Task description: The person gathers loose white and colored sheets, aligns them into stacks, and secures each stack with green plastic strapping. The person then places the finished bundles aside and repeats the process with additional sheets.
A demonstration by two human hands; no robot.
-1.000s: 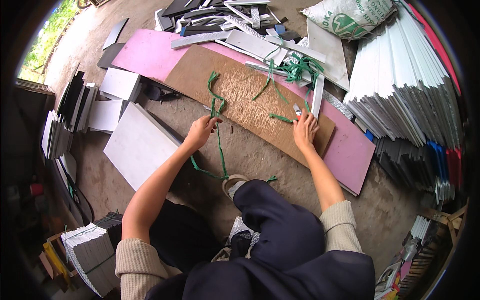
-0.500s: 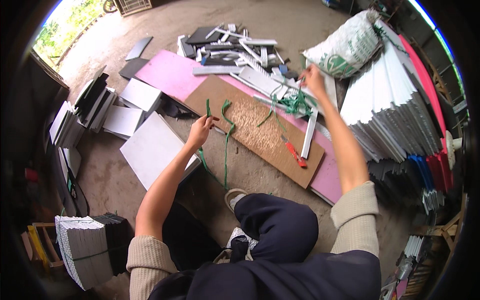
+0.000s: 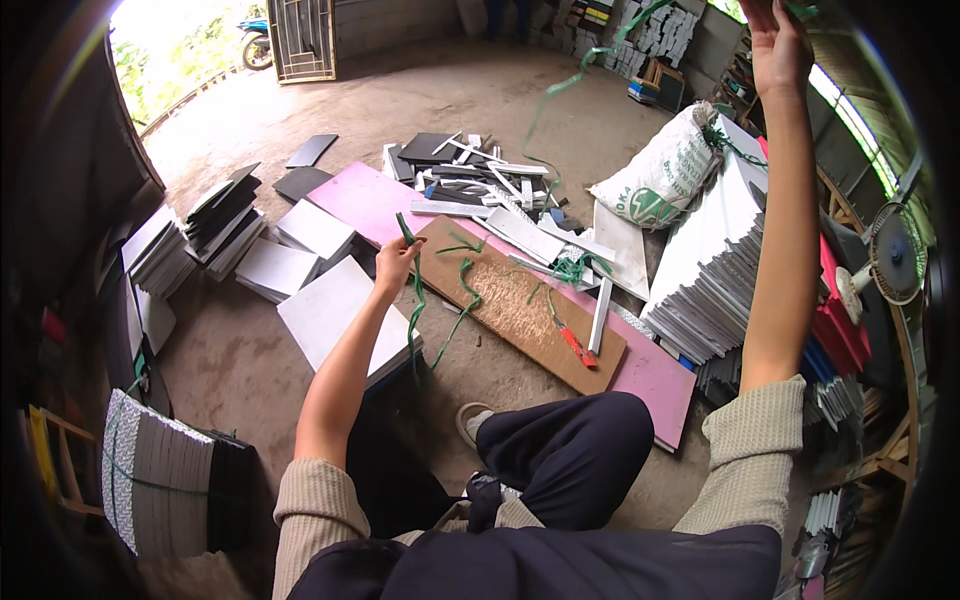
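My left hand is closed on a green plastic strap that hangs down over the edge of a brown board. My right hand is raised high at the top right, gripping another green strap that trails down in the air toward a tangle of green strap on the boards. The brown board lies on a pink sheet on the dirt floor. A red-handled cutter rests on the brown board, near a white strip.
A white panel stack lies by my left arm. More stacks of tiles sit at the left, a bundled stack at the lower left. A white sack and tall panel stacks stand right. Loose offcuts lie behind.
My right hand has gone from the brown board up high to the top right, pulling a green strap into the air. My left hand keeps its hold on the strap end.
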